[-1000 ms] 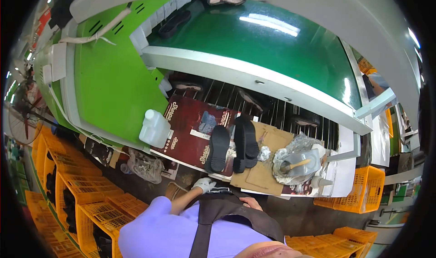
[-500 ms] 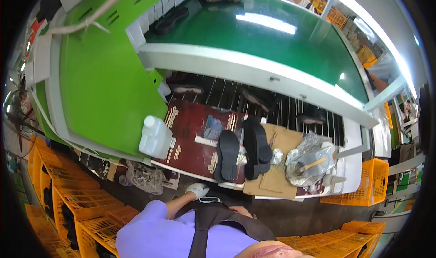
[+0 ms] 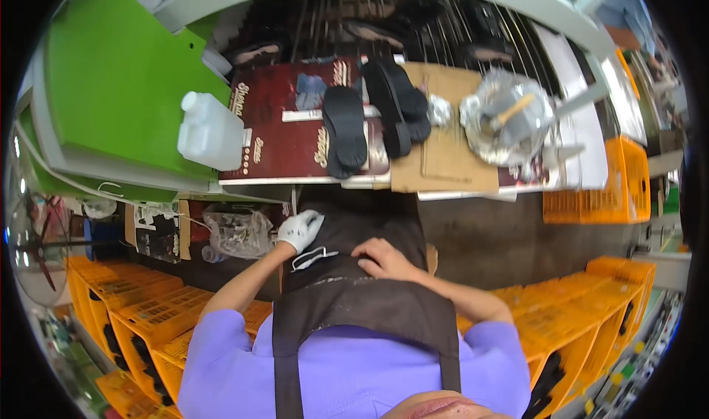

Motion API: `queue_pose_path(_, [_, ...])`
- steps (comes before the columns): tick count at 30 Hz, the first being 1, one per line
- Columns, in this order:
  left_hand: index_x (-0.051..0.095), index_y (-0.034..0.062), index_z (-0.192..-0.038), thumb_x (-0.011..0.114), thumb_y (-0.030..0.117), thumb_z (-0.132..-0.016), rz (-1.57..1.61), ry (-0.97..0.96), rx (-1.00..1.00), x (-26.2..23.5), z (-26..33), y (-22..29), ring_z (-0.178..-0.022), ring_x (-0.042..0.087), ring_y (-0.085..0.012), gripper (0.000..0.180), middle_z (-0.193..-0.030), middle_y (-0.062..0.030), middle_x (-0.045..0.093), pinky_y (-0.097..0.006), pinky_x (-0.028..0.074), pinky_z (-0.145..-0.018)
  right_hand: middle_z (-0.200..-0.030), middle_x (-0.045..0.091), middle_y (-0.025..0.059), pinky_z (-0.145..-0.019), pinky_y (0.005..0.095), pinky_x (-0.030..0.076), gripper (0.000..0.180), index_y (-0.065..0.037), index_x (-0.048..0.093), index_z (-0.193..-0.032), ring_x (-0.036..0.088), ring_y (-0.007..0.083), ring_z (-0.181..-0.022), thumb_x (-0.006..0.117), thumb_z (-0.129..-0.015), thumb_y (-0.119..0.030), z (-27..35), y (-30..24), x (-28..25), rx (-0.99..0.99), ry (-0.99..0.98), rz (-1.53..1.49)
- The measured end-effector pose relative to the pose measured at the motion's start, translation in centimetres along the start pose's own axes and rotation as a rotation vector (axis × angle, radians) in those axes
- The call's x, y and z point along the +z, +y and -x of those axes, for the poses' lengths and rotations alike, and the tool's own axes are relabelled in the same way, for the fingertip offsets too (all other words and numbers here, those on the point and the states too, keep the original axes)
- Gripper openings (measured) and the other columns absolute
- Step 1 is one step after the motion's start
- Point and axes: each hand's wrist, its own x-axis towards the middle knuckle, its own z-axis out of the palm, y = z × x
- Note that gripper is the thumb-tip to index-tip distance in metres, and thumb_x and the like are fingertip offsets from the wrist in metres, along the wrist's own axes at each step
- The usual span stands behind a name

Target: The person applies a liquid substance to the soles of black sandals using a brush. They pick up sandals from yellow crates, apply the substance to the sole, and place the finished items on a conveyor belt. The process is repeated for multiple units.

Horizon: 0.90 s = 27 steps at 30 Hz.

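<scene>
My left hand point(image 3: 300, 231), in a white glove, rests on the lap of my dark apron point(image 3: 354, 227), its fingers loosely bent and nothing seen in them. Bare, my right hand point(image 3: 385, 259) lies on the apron with fingers apart, also holding nothing. Between them on my lap is a small white piece with thin loops point(image 3: 313, 259), like a face mask. Ahead on the bench, a black shoe sole point(image 3: 345, 131) lies flat on a dark red printed box board point(image 3: 273, 149). Beside it, more black soles point(image 3: 395, 109) overlap, partly on brown cardboard point(image 3: 461, 157).
A white plastic jug point(image 3: 210, 132) stands at the bench's left. To the right, a plastic-wrapped bowl point(image 3: 480, 120) holds a wooden-handled brush point(image 3: 515, 107), near a squeeze bottle point(image 3: 563, 154). Shoes point(image 3: 487, 53) sit on rollers behind. Orange crates point(image 3: 576, 301) flank me.
The view has tilted downward, so the bench appears higher and both forearms show fully. Both hands remain at my lap; the soles, jug and bowl keep their places on the bench.
</scene>
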Motion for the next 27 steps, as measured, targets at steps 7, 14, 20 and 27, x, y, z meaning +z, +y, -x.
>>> queue_pose_path(7, [0.066, 0.0100, -0.102, 0.053, 0.037, -0.090, 0.038, 0.015, 0.065, -0.6, 1.2, 0.2, -0.089, 0.064, -0.0331, 0.032, -0.098, -0.0130, 0.067, -0.039, 0.051, -0.077, -0.105, 0.059, 0.0118, -0.090, 0.0389, 0.042, 0.026, -0.010, 0.061, -0.108, 0.052, 0.0310, -0.102, 0.058, -0.086, -0.023, 1.1, -1.8, 0.1, 0.027, 0.063, 0.012])
queue_pose_path(14, [0.066, 0.0064, -0.100, 0.054, 0.036, -0.090, 0.119, -0.033, 0.081, 0.5, -0.3, -0.9, -0.093, 0.064, -0.0315, 0.034, -0.100, -0.0136, 0.067, -0.038, 0.050, -0.080, -0.105, 0.058, 0.0135, -0.091, 0.0388, 0.041, 0.026, -0.007, 0.061, -0.107, 0.052, 0.0313, -0.104, 0.056, -0.086, -0.021, 0.8, -3.2, 0.0, 0.131, 0.083, 0.063])
queue_pose_path(20, [0.068, 0.0062, -0.098, 0.054, 0.037, -0.090, 0.208, -0.024, 0.096, 0.8, -1.6, -1.7, -0.093, 0.064, -0.0319, 0.034, -0.099, -0.0146, 0.067, -0.038, 0.050, -0.081, -0.103, 0.059, 0.0131, -0.091, 0.0385, 0.041, 0.025, -0.007, 0.061, -0.106, 0.052, 0.0309, -0.102, 0.055, -0.086, -0.021, -0.1, -4.2, 0.2, 0.206, 0.105, 0.108])
queue_pose_path(27, [0.065, 0.0069, -0.104, 0.051, 0.042, -0.090, 0.218, -0.174, 0.143, -0.6, -2.4, -2.1, -0.095, 0.062, -0.0350, 0.041, -0.103, -0.0166, 0.065, -0.041, 0.049, -0.082, -0.099, 0.060, 0.0133, -0.089, 0.0387, 0.043, 0.022, -0.008, 0.062, -0.104, 0.054, 0.0313, -0.100, 0.056, -0.087, -0.021, -2.1, -4.1, 0.2, 0.255, 0.114, 0.163])
